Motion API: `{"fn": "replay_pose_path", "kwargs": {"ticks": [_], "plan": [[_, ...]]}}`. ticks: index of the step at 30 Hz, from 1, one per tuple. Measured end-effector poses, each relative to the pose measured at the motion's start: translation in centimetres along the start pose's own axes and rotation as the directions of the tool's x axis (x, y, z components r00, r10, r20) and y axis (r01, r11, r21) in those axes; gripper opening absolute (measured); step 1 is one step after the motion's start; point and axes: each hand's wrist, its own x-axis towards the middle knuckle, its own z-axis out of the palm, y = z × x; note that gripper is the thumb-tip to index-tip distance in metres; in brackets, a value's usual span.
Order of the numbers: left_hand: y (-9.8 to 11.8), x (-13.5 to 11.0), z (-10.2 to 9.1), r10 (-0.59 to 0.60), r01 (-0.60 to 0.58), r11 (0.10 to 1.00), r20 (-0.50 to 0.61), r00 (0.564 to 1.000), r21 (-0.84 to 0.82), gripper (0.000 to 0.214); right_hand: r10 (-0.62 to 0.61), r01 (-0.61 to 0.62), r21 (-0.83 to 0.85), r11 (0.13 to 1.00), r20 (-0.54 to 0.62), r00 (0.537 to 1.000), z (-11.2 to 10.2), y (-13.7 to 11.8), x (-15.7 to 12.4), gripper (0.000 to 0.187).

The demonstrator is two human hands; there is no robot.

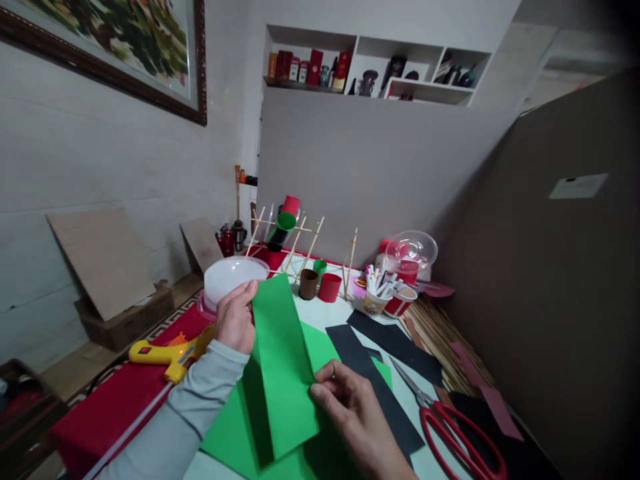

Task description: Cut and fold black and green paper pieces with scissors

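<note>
A strip of green paper point(285, 373) stands tilted between my two hands, above more green paper point(225, 427) on the table. My left hand point(237, 317) pinches its upper left corner. Lower down, my right hand point(353, 403) grips the right edge between thumb and fingers. Black paper strips point(380, 393) lie to the right of my right hand. Beyond them rest scissors with red handles point(450, 433), their blades slightly apart. A yellow glue gun point(175, 357) is beside my left forearm, with a long glue stick extending from its back.
Behind the paper stand brown point(309, 285), red point(330, 288) and green paper tubes, near frames of thin sticks point(350, 260). A cup of markers point(376, 300) is at the right. A white bowl point(235, 277) stands at the left. Bundled sticks point(445, 333) line the right edge.
</note>
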Motion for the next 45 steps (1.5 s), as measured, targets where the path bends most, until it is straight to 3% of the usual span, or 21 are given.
{"fn": "replay_pose_path", "kwargs": {"ticks": [6, 10, 13, 16, 19, 22, 24, 28, 31, 34, 40, 45], "plan": [[0.8, 0.2, 0.0, 0.016, -0.015, 1.000, -0.056, 0.998, 0.014, 0.010, -0.011, 0.012, 0.014, 1.000, -0.035, 0.999, 0.1, -0.3, -0.1, 0.023], [0.1, -1.7, 0.1, -0.044, 0.041, 0.998, 0.074, 0.996, 0.050, 0.025, 0.007, 0.000, 0.054, 0.999, -0.123, 0.992, 0.1, -0.2, 0.2, 0.016], [-0.8, -3.6, -0.4, -0.237, 0.195, 0.958, 0.200, 0.951, 0.210, 0.034, 0.027, -0.016, 0.055, 0.998, -0.195, 0.980, -0.1, 0.1, 0.5, 0.011], [-1.5, -5.0, -1.2, -0.240, 0.184, 0.933, 0.156, 0.958, 0.308, 0.030, 0.027, -0.022, 0.022, 1.000, -0.235, 0.972, 0.0, 0.2, 0.6, 0.008], [-1.8, -5.7, -1.7, -0.280, 0.228, 0.915, 0.117, 0.953, 0.334, 0.029, 0.013, -0.026, -0.057, 0.998, -0.211, 0.977, -0.1, -0.3, 0.4, 0.007], [-1.9, -5.9, -1.9, -0.312, 0.261, 0.907, 0.112, 0.943, 0.330, 0.036, -0.006, -0.021, -0.212, 0.977, -0.123, 0.992, -1.6, -1.2, 0.2, 0.013], [-1.8, -5.9, -1.8, -0.303, 0.261, 0.907, 0.083, 0.949, 0.330, 0.032, -0.003, -0.027, -0.366, 0.930, -0.082, 0.997, -3.5, -1.6, 0.2, 0.023], [-1.5, -5.9, -1.7, -0.325, 0.289, 0.897, 0.052, 0.944, 0.335, 0.024, 0.060, -0.235, -0.694, 0.681, -0.268, 0.962, -7.0, -1.1, 0.5, 0.013], [-1.6, -6.1, -1.7, -0.361, 0.309, 0.895, 0.113, 0.926, 0.322, 0.031, 0.101, -0.304, -0.821, 0.482, -0.293, 0.951, -7.9, 0.0, 0.8, 0.020], [-1.8, -6.2, -2.0, -0.349, 0.294, 0.902, 0.135, 0.927, 0.318, 0.035, 0.131, -0.286, -0.887, 0.361, -0.256, 0.958, -7.9, 0.6, 1.1, 0.023], [-1.8, -6.4, -2.0, -0.384, 0.327, 0.896, 0.155, 0.910, 0.301, 0.035, 0.141, -0.261, -0.935, 0.242, -0.232, 0.963, -8.3, 0.5, 1.4, 0.032], [-1.7, -6.2, -1.9, -0.374, 0.315, 0.897, 0.153, 0.915, 0.311, 0.035, 0.162, -0.256, -0.938, 0.233, -0.222, 0.961, -8.4, 0.8, 1.5, 0.033]]}}
